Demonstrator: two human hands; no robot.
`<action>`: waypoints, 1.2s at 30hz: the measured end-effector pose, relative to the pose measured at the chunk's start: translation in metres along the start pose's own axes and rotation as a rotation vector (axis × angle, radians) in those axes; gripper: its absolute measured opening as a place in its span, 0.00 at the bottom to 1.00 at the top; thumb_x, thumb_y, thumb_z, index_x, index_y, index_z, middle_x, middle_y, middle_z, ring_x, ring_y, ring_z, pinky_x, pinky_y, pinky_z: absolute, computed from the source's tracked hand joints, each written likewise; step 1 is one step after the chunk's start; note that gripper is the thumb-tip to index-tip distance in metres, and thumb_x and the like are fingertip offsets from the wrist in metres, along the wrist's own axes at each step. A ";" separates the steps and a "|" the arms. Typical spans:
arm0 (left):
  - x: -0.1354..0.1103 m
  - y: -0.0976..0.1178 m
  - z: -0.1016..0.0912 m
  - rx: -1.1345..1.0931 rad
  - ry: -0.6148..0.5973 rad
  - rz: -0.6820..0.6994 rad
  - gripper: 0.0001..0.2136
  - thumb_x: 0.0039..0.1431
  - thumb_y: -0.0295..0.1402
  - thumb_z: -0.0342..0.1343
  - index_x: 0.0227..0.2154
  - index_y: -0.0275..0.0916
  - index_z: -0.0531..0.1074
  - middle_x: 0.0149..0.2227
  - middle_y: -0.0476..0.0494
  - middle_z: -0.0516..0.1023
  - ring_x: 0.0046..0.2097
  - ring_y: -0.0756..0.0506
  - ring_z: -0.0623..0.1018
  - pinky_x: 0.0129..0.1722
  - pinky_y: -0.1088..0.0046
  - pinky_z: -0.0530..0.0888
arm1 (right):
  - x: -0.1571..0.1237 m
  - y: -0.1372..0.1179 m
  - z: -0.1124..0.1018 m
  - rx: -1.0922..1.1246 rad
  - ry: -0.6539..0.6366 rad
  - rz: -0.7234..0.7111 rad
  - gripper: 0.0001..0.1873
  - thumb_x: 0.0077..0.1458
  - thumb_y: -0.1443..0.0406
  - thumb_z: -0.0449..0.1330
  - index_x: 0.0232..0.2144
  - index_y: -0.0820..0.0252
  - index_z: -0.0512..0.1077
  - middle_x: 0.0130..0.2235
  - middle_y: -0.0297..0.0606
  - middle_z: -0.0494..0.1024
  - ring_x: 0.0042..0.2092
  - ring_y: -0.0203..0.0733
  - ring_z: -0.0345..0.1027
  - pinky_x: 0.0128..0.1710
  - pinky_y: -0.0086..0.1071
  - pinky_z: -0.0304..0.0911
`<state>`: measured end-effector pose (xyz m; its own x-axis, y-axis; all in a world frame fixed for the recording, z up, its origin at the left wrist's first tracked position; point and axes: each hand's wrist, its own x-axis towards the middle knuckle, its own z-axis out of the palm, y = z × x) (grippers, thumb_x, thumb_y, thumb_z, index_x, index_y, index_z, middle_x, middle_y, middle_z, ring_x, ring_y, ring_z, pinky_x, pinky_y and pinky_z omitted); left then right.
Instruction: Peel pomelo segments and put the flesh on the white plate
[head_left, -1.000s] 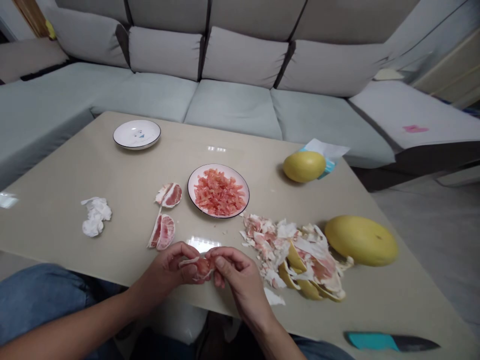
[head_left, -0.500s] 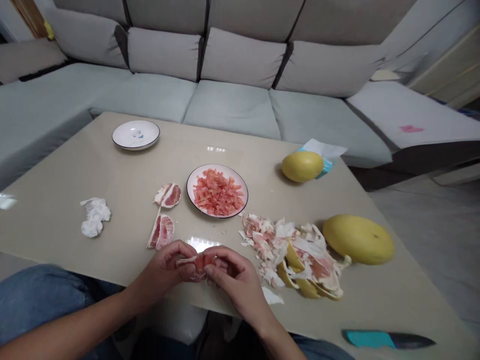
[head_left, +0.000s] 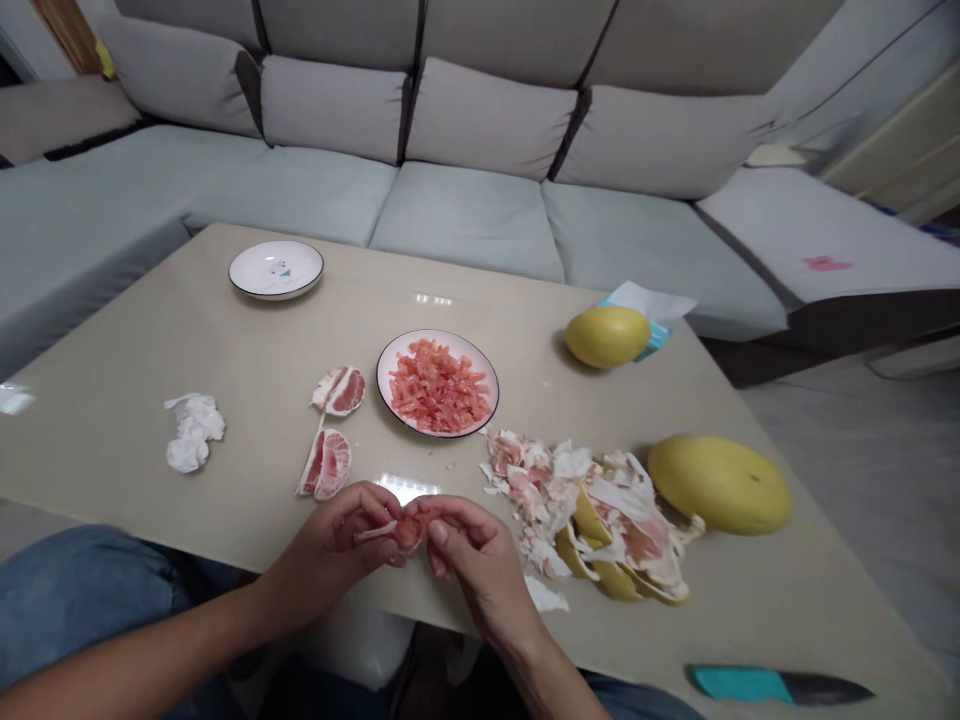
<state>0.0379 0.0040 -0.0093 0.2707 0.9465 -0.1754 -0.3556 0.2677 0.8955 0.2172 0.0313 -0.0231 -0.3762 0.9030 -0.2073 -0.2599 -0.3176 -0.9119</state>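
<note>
Near the table's front edge, a pomelo segment (head_left: 409, 534) with pink flesh and pale membrane is gripped by my left hand (head_left: 341, 540). My right hand (head_left: 469, 550) pinches at the segment's right side, thumb and forefinger together; whether a bit of flesh or membrane is between them is too small to tell. Just beyond my hands is a plate (head_left: 384, 397) heaped with peeled pomelo flesh (head_left: 439, 388). Unpeeled pomelo segments (head_left: 330, 463) lie left of that plate. Right of my hands spreads a pile of peel and membrane scraps (head_left: 589, 510).
Two whole yellow pomelos stand on the right, one (head_left: 720, 484) beside the scraps, another (head_left: 607, 336) by a tissue pack (head_left: 656, 340). A knife (head_left: 780, 685) with a turquoise handle lies front right. Crumpled tissue (head_left: 193, 432) and a white plate (head_left: 276, 268) are on the left.
My right thumb and fingers have shifted slightly on the segment, and more of its pink flesh shows between the hands. The whole view has moved a little; the things on the table stay put.
</note>
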 end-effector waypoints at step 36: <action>-0.001 0.011 0.002 -0.234 0.058 -0.185 0.09 0.56 0.31 0.62 0.28 0.37 0.65 0.40 0.44 0.79 0.41 0.46 0.78 0.47 0.61 0.73 | -0.003 0.002 0.000 -0.019 0.077 -0.124 0.07 0.50 0.60 0.67 0.33 0.53 0.78 0.39 0.36 0.68 0.24 0.29 0.64 0.20 0.25 0.63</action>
<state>0.0353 0.0056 0.0012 0.3004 0.8850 -0.3557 -0.5035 0.4639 0.7289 0.2171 0.0282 -0.0245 -0.2730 0.9547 -0.1181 -0.2827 -0.1969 -0.9388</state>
